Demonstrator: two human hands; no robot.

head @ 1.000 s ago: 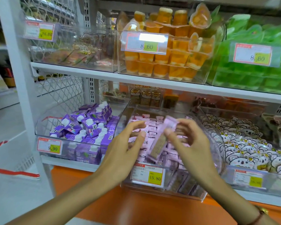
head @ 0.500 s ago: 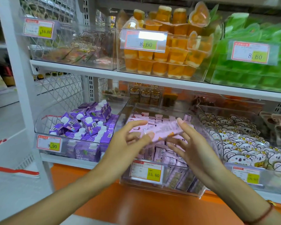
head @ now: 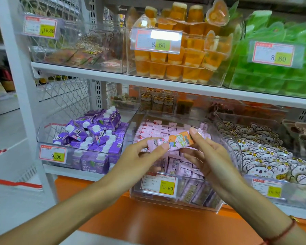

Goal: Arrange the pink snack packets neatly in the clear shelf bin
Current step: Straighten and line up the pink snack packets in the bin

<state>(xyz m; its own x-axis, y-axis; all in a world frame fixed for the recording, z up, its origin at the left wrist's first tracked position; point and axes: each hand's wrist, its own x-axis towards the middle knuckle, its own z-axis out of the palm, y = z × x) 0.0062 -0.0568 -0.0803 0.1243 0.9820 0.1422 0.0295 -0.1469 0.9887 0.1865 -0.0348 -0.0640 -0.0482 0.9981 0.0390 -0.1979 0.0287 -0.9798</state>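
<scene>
White metal shelving (head: 166, 84) with wire mesh backing (head: 64, 98), an orange base panel (head: 148, 220) below, pale floor (head: 5, 138) left

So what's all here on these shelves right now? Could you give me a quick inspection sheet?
Surface: white shelf carrying clear bins.
Job's things: one pink packet held lengthwise over the clear bin; more pink packets lie inside, some flat, some on edge.
Clutter: purple cartons in the bin to the left, bear-print packets to the right, orange jelly cups and green packs above; price tag reads 15.80.
Grippers: left hand and right hand each pinch one end of the packet.
Cables: nothing seen.
Surroundings: shop aisle, orange base panel below.
</scene>
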